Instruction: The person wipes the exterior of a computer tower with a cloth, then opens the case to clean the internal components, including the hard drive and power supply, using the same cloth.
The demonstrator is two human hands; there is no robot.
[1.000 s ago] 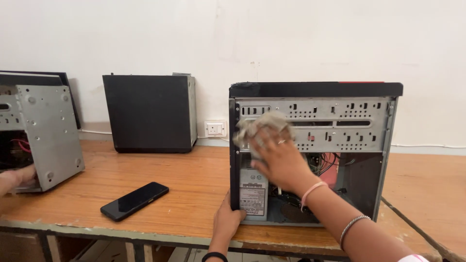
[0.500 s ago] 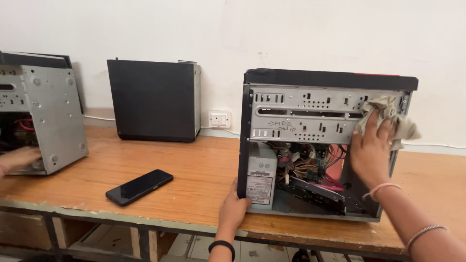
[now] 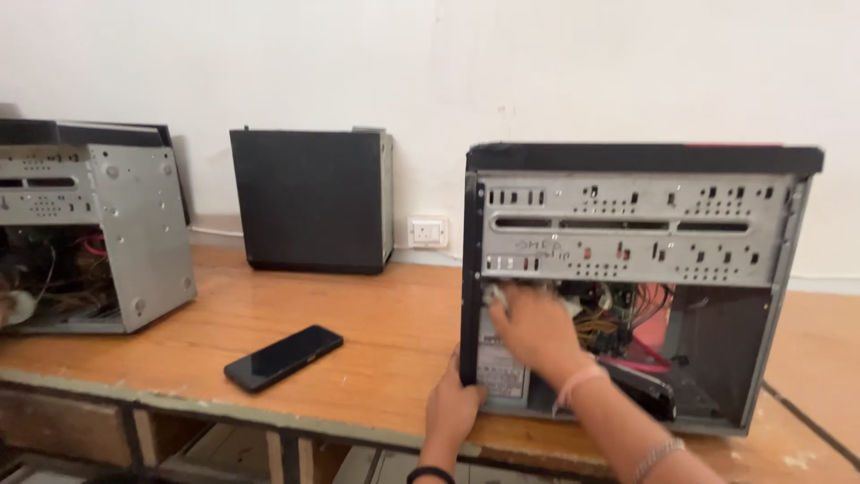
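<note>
An open computer case stands on the wooden table, its side panel off, showing a grey drive cage and coloured wires. My right hand reaches inside, just under the cage at the left. It presses a pale cloth, of which only a corner shows. My left hand grips the lower front edge of the case near the table's edge.
A black phone lies flat on the table, left of the case. A closed black case stands against the wall beside a wall socket. Another open case is at far left, with another person's hand beside it.
My right hand with the cloth has swept from the cage's upper right corner down to the lower left inside the case. My left hand stays on the front edge.
</note>
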